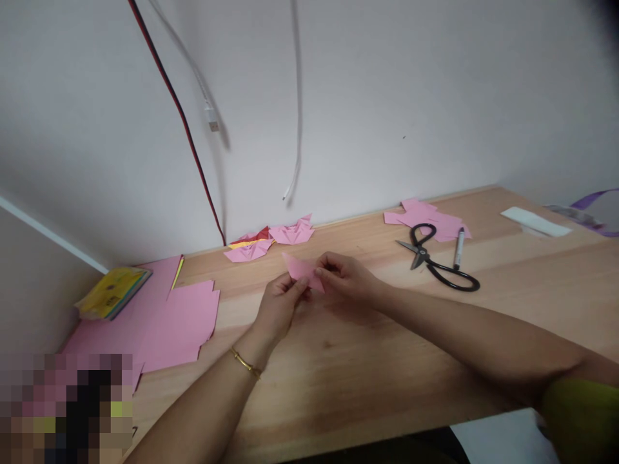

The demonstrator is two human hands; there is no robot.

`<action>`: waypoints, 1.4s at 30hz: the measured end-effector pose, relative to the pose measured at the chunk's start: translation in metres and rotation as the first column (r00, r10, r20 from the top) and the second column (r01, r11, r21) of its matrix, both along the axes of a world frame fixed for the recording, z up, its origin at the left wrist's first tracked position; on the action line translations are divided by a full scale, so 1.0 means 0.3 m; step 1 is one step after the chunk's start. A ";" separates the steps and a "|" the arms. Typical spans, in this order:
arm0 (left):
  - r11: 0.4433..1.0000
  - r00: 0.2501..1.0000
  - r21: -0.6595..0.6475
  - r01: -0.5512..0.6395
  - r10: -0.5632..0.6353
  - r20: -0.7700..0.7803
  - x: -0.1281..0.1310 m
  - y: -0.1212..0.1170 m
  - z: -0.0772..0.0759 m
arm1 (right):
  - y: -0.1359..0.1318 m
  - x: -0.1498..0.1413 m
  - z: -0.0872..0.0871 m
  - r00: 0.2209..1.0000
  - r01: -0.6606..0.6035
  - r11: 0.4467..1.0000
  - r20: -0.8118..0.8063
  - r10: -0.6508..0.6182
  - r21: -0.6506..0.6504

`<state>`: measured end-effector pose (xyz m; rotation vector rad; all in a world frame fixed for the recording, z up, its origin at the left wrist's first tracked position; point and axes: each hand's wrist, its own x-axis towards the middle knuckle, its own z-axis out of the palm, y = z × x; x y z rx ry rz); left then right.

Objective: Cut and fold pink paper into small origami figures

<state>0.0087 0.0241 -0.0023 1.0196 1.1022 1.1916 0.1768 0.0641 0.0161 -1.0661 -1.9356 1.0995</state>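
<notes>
A small folded piece of pink paper (304, 269) with pointed corners is held just above the middle of the table. My left hand (283, 299) pinches its lower left part between thumb and fingers. On its right side, my right hand (341, 274) grips the edge with thumb and curled forefinger. The fingers partly cover the paper, so its far side is hidden. Behind my hands, folded pink paper shapes (291, 233) lie by the wall, with a red and yellow piece (251, 238) among them.
Black-handled scissors (423, 254) lie spread on the wooden table (338, 386) at right, beside a marker (459, 248) and pink paper scraps (430, 218). At left are large pink sheets (181, 322), a yellow packet (113, 293) and a yellow pencil (178, 272). Cables (298, 96) hang along the wall.
</notes>
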 end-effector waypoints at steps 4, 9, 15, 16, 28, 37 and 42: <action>0.999 0.997 -0.028 0.026 -0.024 0.080 0.002 -0.001 -0.007 | 0.017 0.013 0.004 0.999 -0.030 0.999 0.042 0.029 0.035; 0.969 0.913 0.220 -0.115 0.190 -0.361 -0.024 -0.013 0.017 | 0.060 0.048 -0.007 0.970 -0.112 0.990 0.224 0.091 0.083; 0.707 0.555 0.625 0.330 0.390 -0.735 -0.027 -0.036 0.051 | 0.086 0.066 -0.036 0.881 -0.211 0.950 0.466 0.083 0.229; 0.676 0.526 0.588 0.444 0.335 -0.782 -0.018 -0.036 0.046 | 0.085 0.063 -0.035 0.868 -0.218 0.946 0.490 0.076 0.240; 0.669 0.126 0.261 0.696 0.245 -0.961 0.022 -0.028 0.012 | 0.065 0.045 -0.022 0.793 -0.229 0.933 0.609 0.013 0.278; 0.675 0.066 0.222 0.704 0.249 -0.966 0.022 -0.025 0.021 | 0.064 0.076 0.014 0.835 -0.235 0.944 0.545 0.075 0.230; 0.669 0.063 0.215 0.711 0.243 -0.968 0.023 -0.022 0.023 | 0.044 0.063 0.003 0.790 -0.227 0.966 0.603 0.110 0.121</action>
